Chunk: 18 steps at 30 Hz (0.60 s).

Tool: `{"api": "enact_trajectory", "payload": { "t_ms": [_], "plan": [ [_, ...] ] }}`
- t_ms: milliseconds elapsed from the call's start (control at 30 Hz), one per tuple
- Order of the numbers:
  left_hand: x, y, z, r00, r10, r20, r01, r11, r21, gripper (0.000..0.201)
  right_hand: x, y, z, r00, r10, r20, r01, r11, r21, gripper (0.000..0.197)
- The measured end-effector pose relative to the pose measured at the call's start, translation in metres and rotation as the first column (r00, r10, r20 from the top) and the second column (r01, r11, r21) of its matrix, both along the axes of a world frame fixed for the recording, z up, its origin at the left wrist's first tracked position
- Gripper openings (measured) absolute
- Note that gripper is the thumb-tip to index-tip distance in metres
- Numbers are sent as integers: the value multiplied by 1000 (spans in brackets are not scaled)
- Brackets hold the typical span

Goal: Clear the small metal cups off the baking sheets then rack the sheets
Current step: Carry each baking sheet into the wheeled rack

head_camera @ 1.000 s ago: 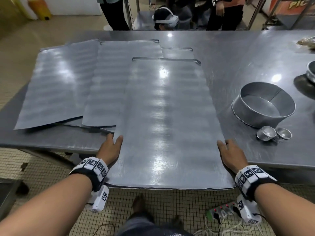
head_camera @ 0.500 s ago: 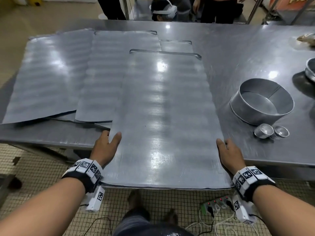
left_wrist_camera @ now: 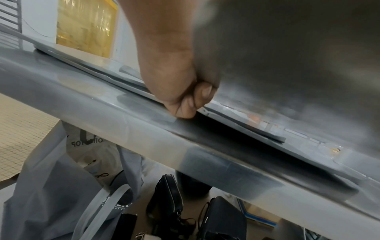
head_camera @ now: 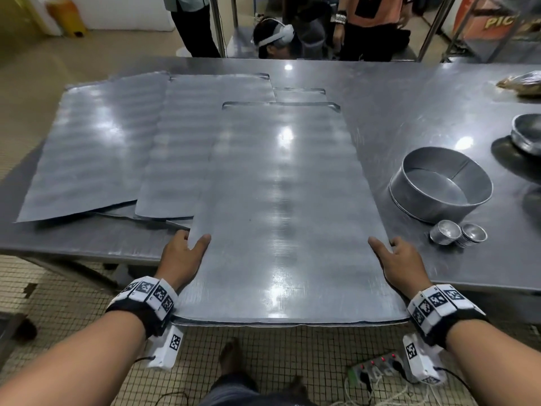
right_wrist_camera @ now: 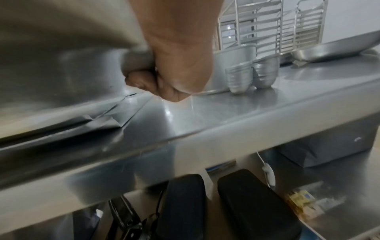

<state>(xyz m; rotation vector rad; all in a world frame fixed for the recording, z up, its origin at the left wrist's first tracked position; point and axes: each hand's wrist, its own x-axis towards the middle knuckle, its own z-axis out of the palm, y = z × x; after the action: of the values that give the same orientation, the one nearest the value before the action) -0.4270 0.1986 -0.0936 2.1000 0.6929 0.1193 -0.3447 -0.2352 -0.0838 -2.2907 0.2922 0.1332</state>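
A long flat baking sheet (head_camera: 281, 218) lies lengthwise in front of me, its near end hanging over the steel table's front edge (head_camera: 87, 250). My left hand (head_camera: 183, 256) grips its left edge, thumb on top and fingers (left_wrist_camera: 203, 95) curled beneath. My right hand (head_camera: 395, 262) grips the right edge the same way, fingers (right_wrist_camera: 141, 81) curled under the sheet (right_wrist_camera: 61, 48). More sheets (head_camera: 96, 148) lie overlapped to the left. Two stacks of small metal cups (head_camera: 458, 234) sit on the table right of the sheet, seen as cups (right_wrist_camera: 252, 74) in the right wrist view.
A round cake tin (head_camera: 442, 186) stands behind the cups, and a metal bowl (head_camera: 527, 133) sits at the far right. Wire tray racks (right_wrist_camera: 271, 27) stand beyond the table. People stand behind the far edge. Bags and a power strip (head_camera: 377, 370) lie on the floor underneath.
Both hands have kept their grip on the sheet's side edges. The sheet's near end has stayed over the table edge, and mainly the head view has shifted.
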Motion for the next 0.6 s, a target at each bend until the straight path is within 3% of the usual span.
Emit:
{"api": "enact_trajectory", "payload": {
  "t_ms": [300, 600],
  "plan": [
    [6, 16, 47, 989, 56, 137, -63, 997, 46, 32, 35, 21, 45, 990, 78, 120, -87, 994, 66, 32],
    [22, 122, 127, 955, 107, 275, -149, 980, 135, 46, 101, 122, 116, 934, 210, 288, -224, 974, 18, 48]
  ]
}}
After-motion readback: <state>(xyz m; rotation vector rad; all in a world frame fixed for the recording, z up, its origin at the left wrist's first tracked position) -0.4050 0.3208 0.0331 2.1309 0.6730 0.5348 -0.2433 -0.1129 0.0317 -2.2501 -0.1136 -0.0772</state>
